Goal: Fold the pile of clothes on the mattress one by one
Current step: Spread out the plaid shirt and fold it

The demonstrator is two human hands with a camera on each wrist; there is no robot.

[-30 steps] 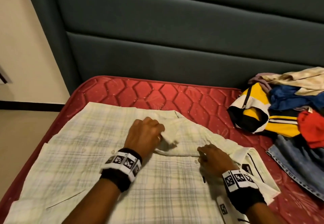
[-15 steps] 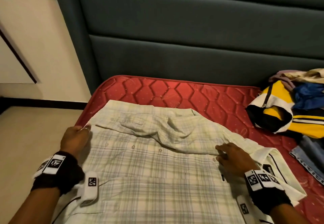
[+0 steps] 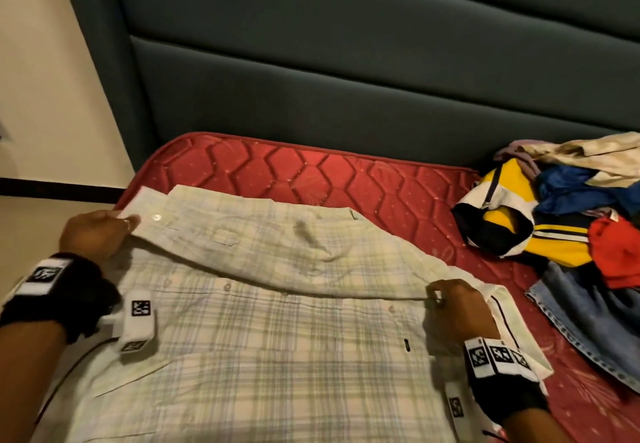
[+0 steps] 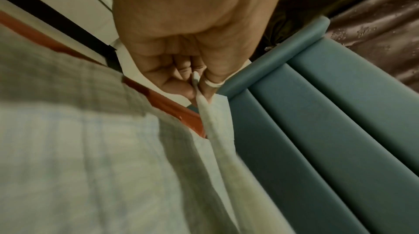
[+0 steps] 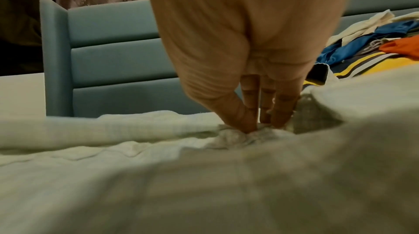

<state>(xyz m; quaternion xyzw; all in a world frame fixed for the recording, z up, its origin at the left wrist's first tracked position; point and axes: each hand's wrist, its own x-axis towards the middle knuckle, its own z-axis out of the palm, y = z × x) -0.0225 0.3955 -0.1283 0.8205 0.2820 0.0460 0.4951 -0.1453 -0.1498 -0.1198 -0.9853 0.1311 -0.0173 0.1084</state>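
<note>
Red mattress [image 3: 363, 179] with the shirt [image 3: 259, 356] spread flat. Right hand [image 3: 453, 307] pinches the fold edge; left hand [image 3: 91, 233] just jumped from mid-shirt to pinch the cuff, sleeve now stretched across. Pile [image 3: 561, 214] waits far right.

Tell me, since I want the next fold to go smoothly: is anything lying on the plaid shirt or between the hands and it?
Nothing visible. The left hand and right hand both already pinch the plaid shirt; the pile of clothes lies apart, at its right.
</note>
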